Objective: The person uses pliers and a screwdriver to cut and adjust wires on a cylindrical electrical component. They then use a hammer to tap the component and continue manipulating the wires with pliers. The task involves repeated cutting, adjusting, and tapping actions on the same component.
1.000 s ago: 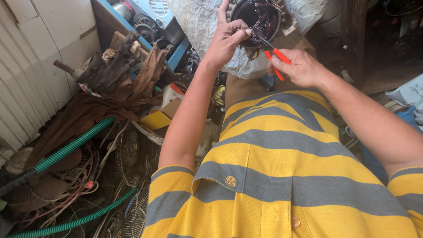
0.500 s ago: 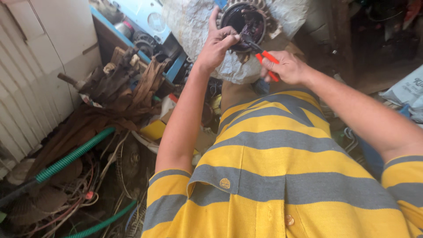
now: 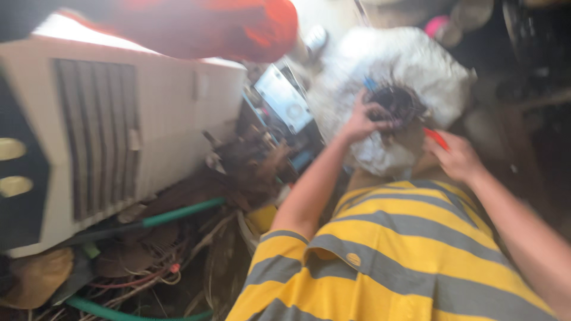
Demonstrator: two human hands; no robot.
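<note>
left hand (image 3: 361, 122): fingers pressed on dark motor (image 3: 397, 102) | right hand (image 3: 458, 159): red-handled pliers (image 3: 436, 138) clasped | motor wrapped in white cloth (image 3: 416, 65)

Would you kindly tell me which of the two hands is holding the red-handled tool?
The right hand holds the red-handled tool; the left hand rests bare on the dark round part instead.

A white louvred appliance (image 3: 119, 142) stands left, above green hoses (image 3: 178, 212) and seemingly tangled, blurred scrap.
</note>
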